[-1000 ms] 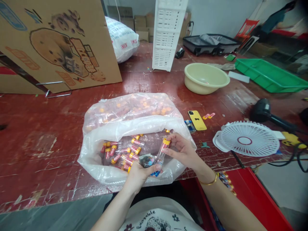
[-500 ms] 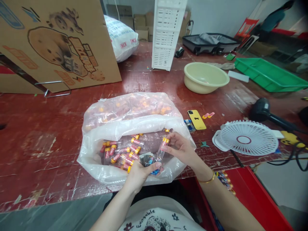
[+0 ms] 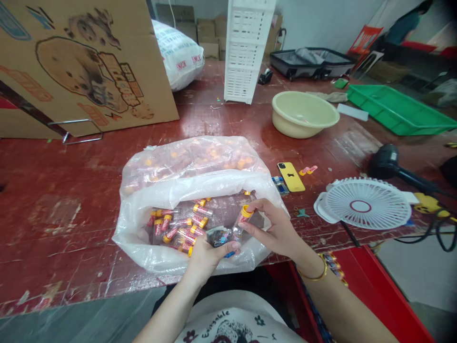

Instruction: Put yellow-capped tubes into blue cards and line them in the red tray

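A clear plastic tube with a yellow end (image 3: pixel 237 226) stands tilted between my hands over an open plastic bag (image 3: pixel 143 257). My right hand (image 3: pixel 274 228) pinches it near the yellow end, index finger at the rim and thumb on the side. Its lower end meets the thumb of my left hand (image 3: pixel 209 255). That hand is closed around small dark and blue printed packets (image 3: pixel 218 237), partly covered by the fingers; whether it also grips the tube I cannot tell. Inside the bag lie several similar tubes (image 3: pixel 182 233) with yellow ends and red-pink labels.
Right of the bag are a yellow phone (image 3: pixel 291 177), a white fan grille (image 3: pixel 360 205) and a black hair dryer (image 3: pixel 396 166). Farther back stand a cream basin (image 3: pixel 305 114), a green tray (image 3: pixel 400 112), a white basket tower (image 3: pixel 244 57) and a large carton (image 3: pixel 107 71).
My right hand has shifted slightly, its thumb and index finger now farther apart at the tube's top. The yellow end is tipped more toward me, showing a ring-like rim. My left hand stays nearly still.
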Available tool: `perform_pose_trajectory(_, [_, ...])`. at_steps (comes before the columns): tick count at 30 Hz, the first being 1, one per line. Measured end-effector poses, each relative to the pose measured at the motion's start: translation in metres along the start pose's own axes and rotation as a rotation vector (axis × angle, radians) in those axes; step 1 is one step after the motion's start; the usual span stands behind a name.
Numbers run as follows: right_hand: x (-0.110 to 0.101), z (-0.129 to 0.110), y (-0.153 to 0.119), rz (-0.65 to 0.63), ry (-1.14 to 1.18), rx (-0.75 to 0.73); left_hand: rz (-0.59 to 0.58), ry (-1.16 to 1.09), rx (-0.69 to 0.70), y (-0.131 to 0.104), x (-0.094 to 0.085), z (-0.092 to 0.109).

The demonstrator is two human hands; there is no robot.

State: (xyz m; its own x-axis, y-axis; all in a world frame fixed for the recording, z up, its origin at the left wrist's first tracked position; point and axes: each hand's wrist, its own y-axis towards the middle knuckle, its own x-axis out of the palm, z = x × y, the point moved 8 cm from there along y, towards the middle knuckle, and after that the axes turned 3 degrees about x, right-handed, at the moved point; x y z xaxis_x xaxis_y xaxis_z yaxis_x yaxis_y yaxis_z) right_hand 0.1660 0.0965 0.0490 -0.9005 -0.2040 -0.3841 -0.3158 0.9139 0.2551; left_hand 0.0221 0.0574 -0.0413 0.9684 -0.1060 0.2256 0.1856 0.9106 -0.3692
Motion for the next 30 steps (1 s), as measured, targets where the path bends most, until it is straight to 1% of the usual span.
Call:
perform_pose_trajectory(3, [0.002, 0.015, 0.000, 0.015, 0.149, 0.084, -0.035, 0.012, 0.017, 0.000, 0.001, -0.002])
perform_pose_trajectory(5, [0.002, 0.023, -0.001, 0.042, 0.189, 0.123, -0.020, 0.017, 0.009, -0.001, -0.002, -0.005])
perform_pose_trajectory(8, [0.002, 0.027, -0.004, 0.052, 0.209, 0.154, 0.024, 0.005, -0.006, -0.002, -0.005, -0.006])
perform_pose_trajectory(11, [0.003, 0.028, -0.004, 0.035, 0.235, 0.196, 0.021, -0.031, -0.015, -0.003, -0.001, -0.003])
perform_pose_trajectory(13, [0.006, 0.031, -0.004, 0.022, 0.288, 0.238, 0.017, -0.100, -0.069, -0.005, 0.004, -0.004])
perform_pose_trajectory(17, [0.016, 0.045, -0.008, 0.019, 0.494, 0.344, 0.028, -0.269, -0.194, -0.006, 0.011, -0.008])
perform_pose_trajectory(20, [0.022, 0.057, -0.014, 0.059, 0.603, 0.390, 0.000, -0.401, -0.283, -0.006, 0.019, -0.011])
perform_pose_trajectory(22, [0.021, 0.062, -0.019, 0.109, 0.648, 0.397, -0.027, -0.423, -0.319, -0.005, 0.023, -0.013])
perform_pose_trajectory(25, [0.015, 0.066, -0.023, 0.176, 0.698, 0.400, -0.040, -0.344, -0.293, -0.002, 0.023, -0.012])
perform_pose_trajectory(28, [0.013, 0.063, -0.023, 0.144, 0.700, 0.392, 0.000, -0.295, -0.250, 0.000, 0.019, -0.011])
perform_pose_trajectory(30, [0.012, 0.061, -0.023, 0.128, 0.691, 0.389, 0.043, -0.312, -0.258, 0.000, 0.016, -0.012])
